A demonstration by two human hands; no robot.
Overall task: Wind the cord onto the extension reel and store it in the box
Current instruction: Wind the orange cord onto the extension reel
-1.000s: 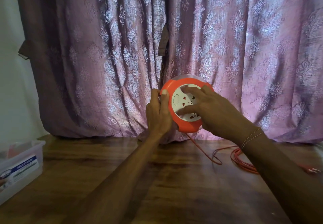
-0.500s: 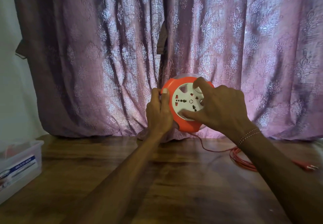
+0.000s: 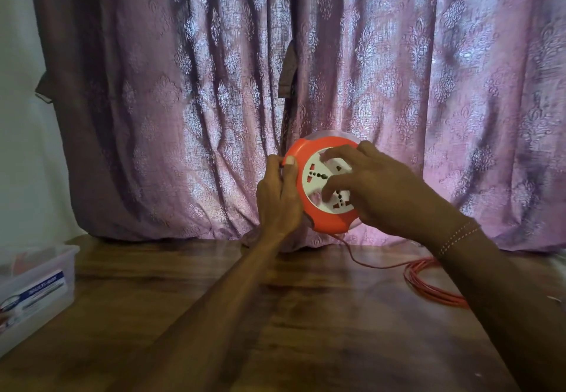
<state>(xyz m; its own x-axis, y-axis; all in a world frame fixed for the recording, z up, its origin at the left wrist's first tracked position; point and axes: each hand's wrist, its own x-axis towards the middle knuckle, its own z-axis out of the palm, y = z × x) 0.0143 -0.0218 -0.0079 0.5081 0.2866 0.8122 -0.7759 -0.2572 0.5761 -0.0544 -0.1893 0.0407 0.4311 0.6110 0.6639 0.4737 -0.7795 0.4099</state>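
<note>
- The extension reel (image 3: 324,186), orange rim with a white socket face, is being held in the air above the wooden table (image 3: 275,315), just in front of the curtain (image 3: 214,100). The socket face is pointing toward the camera.
- The left hand (image 3: 280,195) is gripping the reel's left edge; its thumb is lying across the orange rim and its fingers are curling round behind.
- The right hand (image 3: 376,189) is lying over the reel's white face, its fingers bent with the tips pressing into the face. Whether they are hooking into recesses there cannot be told.
- The cord (image 3: 425,283), thin and orange, is hanging from the reel's bottom edge and trailing down to the table, where its loose loops are lying below and to the right of the reel, partly hidden by the right forearm.
- The box (image 3: 36,287), clear plastic with a blue-and-white label, is sitting on the table well to the left of the reel and lower, at the frame edge. Its contents are blurred.
- Table: dark brown wood, streaky grain, glossy.
- Room: the mauve patterned curtain is hanging in folds behind the reel, light glowing through it; a pale wall (image 3: 18,116) is showing left of the curtain.
</note>
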